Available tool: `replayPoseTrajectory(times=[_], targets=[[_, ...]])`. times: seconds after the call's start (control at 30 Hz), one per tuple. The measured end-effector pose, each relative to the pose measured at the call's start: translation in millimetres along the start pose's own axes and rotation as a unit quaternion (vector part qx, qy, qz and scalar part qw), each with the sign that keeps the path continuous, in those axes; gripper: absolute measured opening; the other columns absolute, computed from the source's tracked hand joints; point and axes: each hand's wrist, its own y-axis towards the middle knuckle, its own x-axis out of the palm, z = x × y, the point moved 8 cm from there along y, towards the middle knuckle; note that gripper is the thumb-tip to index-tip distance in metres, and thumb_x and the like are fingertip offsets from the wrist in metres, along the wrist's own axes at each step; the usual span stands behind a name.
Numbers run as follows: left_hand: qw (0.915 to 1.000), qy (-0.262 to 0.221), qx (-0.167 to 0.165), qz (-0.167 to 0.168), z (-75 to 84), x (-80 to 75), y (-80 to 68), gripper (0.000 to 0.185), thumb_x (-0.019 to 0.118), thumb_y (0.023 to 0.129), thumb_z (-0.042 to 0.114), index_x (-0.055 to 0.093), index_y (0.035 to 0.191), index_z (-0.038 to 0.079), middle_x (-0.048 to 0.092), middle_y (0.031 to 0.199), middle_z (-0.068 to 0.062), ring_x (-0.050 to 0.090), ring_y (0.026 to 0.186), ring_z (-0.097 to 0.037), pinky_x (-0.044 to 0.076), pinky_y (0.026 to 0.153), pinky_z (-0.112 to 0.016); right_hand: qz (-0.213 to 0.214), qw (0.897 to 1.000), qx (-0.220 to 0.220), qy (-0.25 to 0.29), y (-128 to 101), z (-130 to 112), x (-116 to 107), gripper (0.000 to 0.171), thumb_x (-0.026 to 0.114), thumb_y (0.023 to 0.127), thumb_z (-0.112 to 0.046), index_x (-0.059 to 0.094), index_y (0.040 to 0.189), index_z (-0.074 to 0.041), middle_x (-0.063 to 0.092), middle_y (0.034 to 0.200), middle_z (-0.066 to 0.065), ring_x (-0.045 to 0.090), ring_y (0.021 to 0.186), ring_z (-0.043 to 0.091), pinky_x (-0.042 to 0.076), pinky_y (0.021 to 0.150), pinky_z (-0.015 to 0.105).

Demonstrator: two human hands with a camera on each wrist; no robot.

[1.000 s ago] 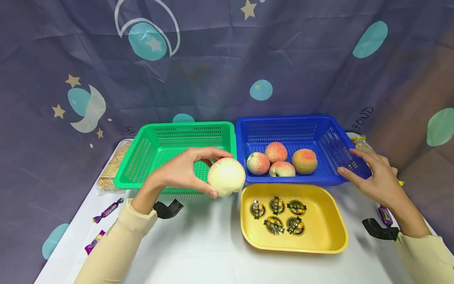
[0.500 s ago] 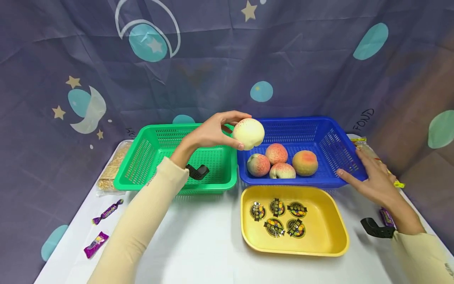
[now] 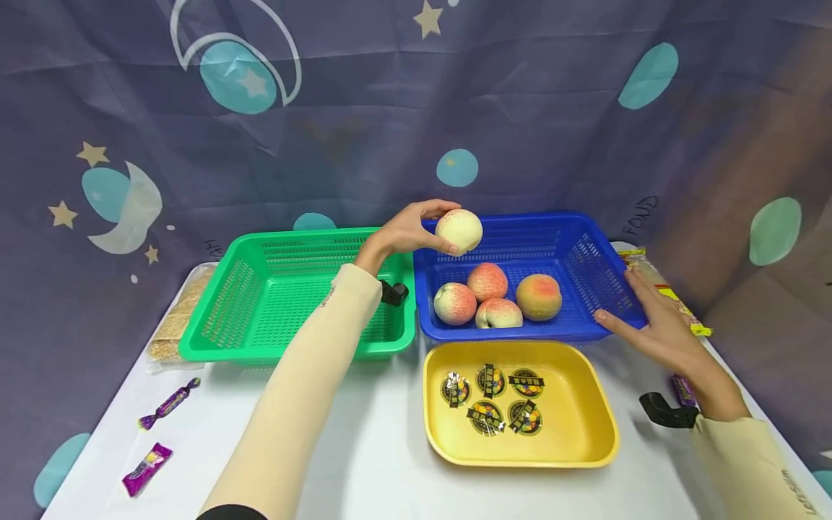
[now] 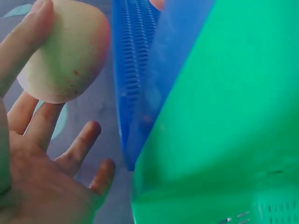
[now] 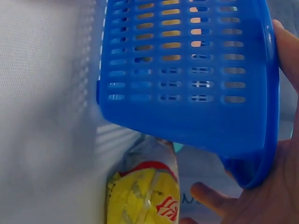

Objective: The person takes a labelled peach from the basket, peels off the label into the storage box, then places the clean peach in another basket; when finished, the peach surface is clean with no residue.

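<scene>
My left hand pinches a pale peach between thumb and fingers, above the left back part of the blue basket. In the left wrist view the peach shows a pink blush, and the lower fingers stand clear of it. Inside the blue basket lie several more peaches, among them a red one and an orange-brown one. My right hand rests at the basket's right rim with fingers fairly straight. In the right wrist view, its thumb touches the blue rim.
A green basket stands left of the blue one. In front is a yellow tray with several round black stickers. Wrapped candies lie at left. A grain bag and a yellow packet flank the baskets.
My left hand has carried the peach up and away, from the green basket's front right corner to above the blue basket. The right hand stays at the rim. The view has shifted slightly.
</scene>
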Motion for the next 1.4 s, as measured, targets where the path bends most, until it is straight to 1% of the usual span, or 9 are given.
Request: replayPoseTrajectory(times=[0.2, 0.47, 0.6, 0.73, 0.83, 1.0, 1.27, 1.33, 1.4], targets=[[0.9993, 0.026, -0.008, -0.026, -5.5, 2.4, 8.3, 0.078, 0.092, 0.074, 0.02, 0.058, 0.144, 0.023, 0.058, 0.147, -0.001, 0.045, 0.143, -0.022, 0.041, 0.115, -0.049, -0.006, 1.0, 0.004, 0.011, 1.9, -3.2, 2.0, 0.1, 0.061, 0.097, -0.049, 0.0, 0.164, -0.008, -0.005, 0.17, 0.022, 0.006, 0.151, 0.06, 0.012, 0.111, 0.082], [0.9946, 0.081, -0.028, -0.058, -10.8, 2.7, 11.5, 0.079, 0.092, 0.075, 0.02, 0.056, 0.146, 0.022, 0.056, 0.149, -0.002, 0.045, 0.143, -0.023, 0.038, 0.117, -0.05, -0.008, 1.0, 0.01, 0.016, 0.7, -2.7, 3.9, 0.1, 0.061, 0.097, -0.05, -0.001, 0.164, -0.009, -0.006, 0.171, 0.022, 0.005, 0.151, 0.059, 0.013, 0.11, 0.082], [0.9888, 0.122, -0.042, -0.075, -12.4, 3.1, 13.3, 0.077, 0.092, 0.075, 0.023, 0.058, 0.145, 0.026, 0.056, 0.149, 0.0, 0.045, 0.142, -0.024, 0.039, 0.117, -0.051, -0.01, 1.0, 0.011, 0.018, 0.0, -2.4, 3.9, 0.101, 0.061, 0.097, -0.05, -0.001, 0.164, -0.008, -0.007, 0.17, 0.023, 0.005, 0.151, 0.059, 0.014, 0.11, 0.082], [0.9803, 0.166, -0.06, -0.089, -10.7, 4.5, 14.9, 0.075, 0.093, 0.073, 0.028, 0.061, 0.141, 0.033, 0.056, 0.149, 0.004, 0.033, 0.143, -0.027, 0.034, 0.117, -0.055, -0.011, 1.0, 0.014, 0.017, -0.6, -2.0, 2.9, 0.102, 0.061, 0.097, -0.051, -0.001, 0.164, -0.008, -0.007, 0.17, 0.023, 0.006, 0.15, 0.06, 0.015, 0.109, 0.083], [0.9722, 0.196, -0.075, -0.103, -10.0, 7.2, 16.2, 0.075, 0.094, 0.072, 0.03, 0.061, 0.139, 0.038, 0.056, 0.147, 0.007, 0.026, 0.14, -0.028, 0.031, 0.117, -0.057, -0.013, 1.0, 0.02, 0.016, -1.0, -1.1, 2.0, 0.102, 0.061, 0.096, -0.052, -0.002, 0.164, -0.008, -0.008, 0.17, 0.023, 0.006, 0.15, 0.061, 0.015, 0.108, 0.084], [0.9621, 0.22, -0.093, -0.131, -11.9, 13.8, 17.4, 0.076, 0.094, 0.072, 0.033, 0.06, 0.14, 0.04, 0.055, 0.146, 0.009, 0.026, 0.138, -0.025, 0.032, 0.116, -0.055, -0.017, 0.999, 0.026, 0.016, -1.4, -0.6, 1.8, 0.103, 0.061, 0.096, -0.053, -0.004, 0.164, -0.01, -0.009, 0.17, 0.022, 0.006, 0.15, 0.061, 0.016, 0.107, 0.084], [0.9573, 0.235, -0.1, -0.136, -14.1, 17.5, 15.8, 0.076, 0.094, 0.072, 0.033, 0.06, 0.141, 0.039, 0.055, 0.146, 0.008, 0.028, 0.136, -0.024, 0.033, 0.115, -0.053, -0.019, 0.999, 0.031, 0.008, -1.9, -0.1, 2.3, 0.103, 0.06, 0.096, -0.055, -0.005, 0.164, -0.011, -0.009, 0.17, 0.023, 0.006, 0.15, 0.061, 0.018, 0.106, 0.084], [0.9555, 0.24, -0.101, -0.139, -14.4, 18.0, 15.4, 0.075, 0.093, 0.073, 0.033, 0.061, 0.141, 0.039, 0.055, 0.146, 0.008, 0.029, 0.135, -0.024, 0.031, 0.116, -0.051, -0.021, 0.999, 0.033, 0.007, -2.1, 0.3, 2.3, 0.103, 0.059, 0.096, -0.055, -0.005, 0.164, -0.011, -0.009, 0.17, 0.022, 0.006, 0.15, 0.061, 0.018, 0.106, 0.085], [0.9548, 0.241, -0.097, -0.144, -13.5, 18.8, 15.4, 0.072, 0.091, 0.076, 0.032, 0.061, 0.141, 0.037, 0.057, 0.146, 0.008, 0.028, 0.138, -0.024, 0.026, 0.119, -0.05, -0.023, 0.999, 0.035, 0.009, -2.2, 0.8, 2.3, 0.104, 0.059, 0.096, -0.055, -0.005, 0.164, -0.011, -0.01, 0.17, 0.021, 0.005, 0.15, 0.061, 0.018, 0.105, 0.085]])
